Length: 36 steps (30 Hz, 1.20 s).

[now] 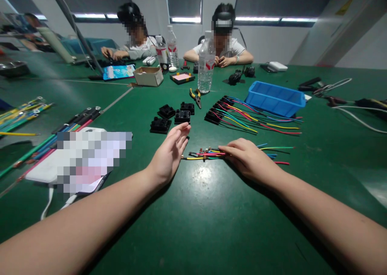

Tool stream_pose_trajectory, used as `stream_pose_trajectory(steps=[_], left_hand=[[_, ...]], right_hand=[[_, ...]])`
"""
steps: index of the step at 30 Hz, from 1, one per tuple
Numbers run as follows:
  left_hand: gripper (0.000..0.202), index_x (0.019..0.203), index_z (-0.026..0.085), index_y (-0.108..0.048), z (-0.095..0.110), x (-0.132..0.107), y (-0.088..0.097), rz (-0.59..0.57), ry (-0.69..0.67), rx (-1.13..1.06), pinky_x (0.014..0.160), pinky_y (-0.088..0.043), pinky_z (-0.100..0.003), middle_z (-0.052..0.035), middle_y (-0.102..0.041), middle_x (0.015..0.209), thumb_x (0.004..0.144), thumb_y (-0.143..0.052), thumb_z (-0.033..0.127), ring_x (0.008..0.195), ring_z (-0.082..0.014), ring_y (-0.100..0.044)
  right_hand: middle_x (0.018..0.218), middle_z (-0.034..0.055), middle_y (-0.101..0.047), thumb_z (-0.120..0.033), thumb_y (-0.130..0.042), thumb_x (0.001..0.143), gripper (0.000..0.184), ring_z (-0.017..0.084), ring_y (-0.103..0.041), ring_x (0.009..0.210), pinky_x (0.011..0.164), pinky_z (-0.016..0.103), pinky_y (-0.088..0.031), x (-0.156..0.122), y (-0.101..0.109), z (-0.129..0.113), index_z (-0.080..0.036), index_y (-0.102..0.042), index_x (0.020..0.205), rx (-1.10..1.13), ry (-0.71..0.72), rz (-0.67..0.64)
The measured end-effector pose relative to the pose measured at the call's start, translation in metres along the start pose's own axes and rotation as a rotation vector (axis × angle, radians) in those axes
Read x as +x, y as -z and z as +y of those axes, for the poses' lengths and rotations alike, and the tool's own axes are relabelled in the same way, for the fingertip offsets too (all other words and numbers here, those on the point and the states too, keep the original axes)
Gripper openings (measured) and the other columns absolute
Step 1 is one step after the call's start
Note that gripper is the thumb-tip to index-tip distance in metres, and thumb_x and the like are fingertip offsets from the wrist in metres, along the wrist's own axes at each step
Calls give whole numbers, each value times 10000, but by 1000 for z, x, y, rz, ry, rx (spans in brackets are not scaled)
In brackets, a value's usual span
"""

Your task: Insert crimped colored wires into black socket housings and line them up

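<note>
My left hand [169,152] stands on its edge on the green table [199,222], fingers stretched out and together, holding nothing, its tips near a black connector block [160,125]. My right hand [246,157] lies palm down on a small bundle of short coloured wires [205,153], fingers flat and pressing them to the table. The wire ends with metal terminals stick out to the left of my fingers, between both hands.
Several black connector blocks [182,116] lie ahead, beside wired connectors [242,115] and yellow-handled pliers [196,96]. A blue tray [275,99], water bottle [206,65], cardboard box [148,76] and phone [119,71] stand farther back. Long cables [45,140] lie left. Two persons sit opposite.
</note>
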<state>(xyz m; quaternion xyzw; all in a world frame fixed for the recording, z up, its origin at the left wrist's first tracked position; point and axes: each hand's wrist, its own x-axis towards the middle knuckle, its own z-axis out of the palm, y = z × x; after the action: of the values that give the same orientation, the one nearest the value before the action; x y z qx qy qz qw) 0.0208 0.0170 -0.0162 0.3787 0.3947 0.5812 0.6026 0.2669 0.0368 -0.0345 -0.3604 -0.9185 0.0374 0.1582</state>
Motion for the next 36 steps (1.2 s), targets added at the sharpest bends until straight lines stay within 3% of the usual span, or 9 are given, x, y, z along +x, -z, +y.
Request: stream_pose_trajectory(steps=[5, 9, 13, 20, 24, 30, 36], left_hand=[[301, 1180, 253, -539, -7, -1, -4, 26, -60, 89, 1192, -223, -391, -39, -490, 1439, 914, -456, 365, 1398, -172, -373], [293, 1162, 247, -534, -8, 2, -10, 71, -62, 110, 1187, -242, -372, -52, -502, 1425, 908, -448, 365, 1387, -165, -393], [282, 1157, 235, -507, -13, 6, -27, 96, -6, 34, 1182, -260, -349, -65, -497, 1423, 910, -428, 344, 1373, -153, -414], [305, 1189, 224, -496, -39, 13, -59, -21, -56, 77, 1176, -260, -358, -71, -526, 1375, 925, -431, 364, 1362, -171, -420], [301, 1183, 222, -512, -49, 18, -66, -24, -85, 94, 1166, -270, -353, -63, -522, 1369, 927, -444, 366, 1358, -178, -416], [258, 1154, 227, -521, -53, 19, -71, -28, -100, 99, 1158, -276, -331, -51, -531, 1347, 934, -440, 333, 1341, -165, -428], [255, 1152, 233, -514, -54, 18, -78, -13, -74, 68, 1149, -293, -311, -45, -542, 1318, 937, -435, 347, 1341, -162, -424]], right_hand=[[1381, 174, -522, -508, -472, 913, 686, 291, -470, 1268, 1033, 470, -386, -1, 2, -10, -96, -363, 1451, -129, -135, 26], [1486, 186, -408, -606, -364, 910, 759, 308, -366, 1379, 1108, 512, -303, -3, 0, -13, -76, -368, 1454, -227, -263, -57], [1502, 179, -379, -634, -318, 910, 779, 303, -324, 1405, 1134, 535, -243, -3, 0, -14, -81, -379, 1455, -257, -272, -133], [1518, 179, -341, -662, -313, 897, 820, 315, -321, 1405, 1131, 589, -201, -3, 4, -15, -75, -348, 1468, -275, -266, -162], [1508, 197, -349, -674, -267, 912, 825, 330, -342, 1392, 1121, 656, -131, -6, 4, -17, -68, -344, 1467, -313, -286, -162], [1435, 278, -424, -747, -190, 884, 947, 366, -366, 1372, 1125, 662, -2, -8, 6, -22, -3, -377, 1439, -427, -303, -157], [1471, 277, -371, -773, -220, 860, 971, 357, -342, 1387, 1144, 578, -165, -6, 1, -27, -22, -359, 1459, -379, -324, -165]])
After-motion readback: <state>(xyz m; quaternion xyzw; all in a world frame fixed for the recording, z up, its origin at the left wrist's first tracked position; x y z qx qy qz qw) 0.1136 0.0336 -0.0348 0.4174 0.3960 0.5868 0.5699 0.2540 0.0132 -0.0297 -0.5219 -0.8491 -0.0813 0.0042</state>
